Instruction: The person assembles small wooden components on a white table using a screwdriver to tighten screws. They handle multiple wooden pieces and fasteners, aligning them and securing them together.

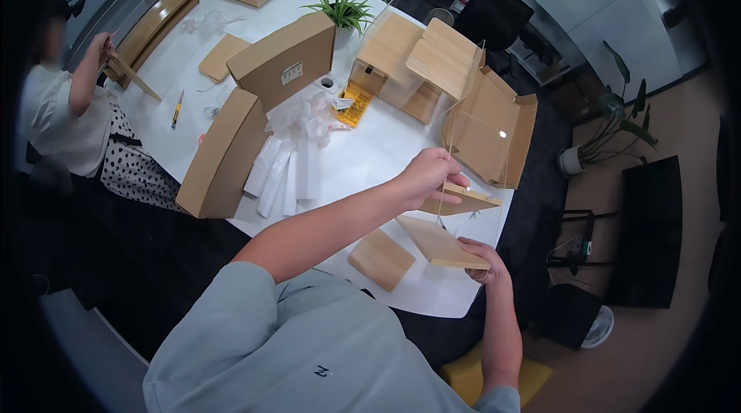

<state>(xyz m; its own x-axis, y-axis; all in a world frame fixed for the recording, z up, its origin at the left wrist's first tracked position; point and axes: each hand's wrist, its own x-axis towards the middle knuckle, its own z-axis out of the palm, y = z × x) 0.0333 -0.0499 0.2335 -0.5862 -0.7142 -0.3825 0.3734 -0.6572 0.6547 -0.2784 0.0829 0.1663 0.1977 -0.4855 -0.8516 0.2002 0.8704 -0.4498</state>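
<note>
In front of me, two light wooden boards stand one above the other with a thin clear panel (442, 208) by them, seen nearly edge-on. My left hand (434, 179) is closed at the clear panel's edge, its fingers bent over the upper wooden board (475, 201). My right hand (488, 260) grips the lower wooden board (441, 243) at its right end, with fingers underneath. How the boards and panel join is hard to see. A loose wooden board (381, 260) lies flat on the table just left of the lower one.
On the white table (378, 154) are cardboard boxes (285, 58), crumpled plastic wrap (309, 123), a yellow packet (353, 104), an assembled wood-and-clear shelf (421, 58), an open carton (490, 127), a potted plant (343, 11) and a yellow cutter (177, 110). Another person (77, 112) handles a board at left.
</note>
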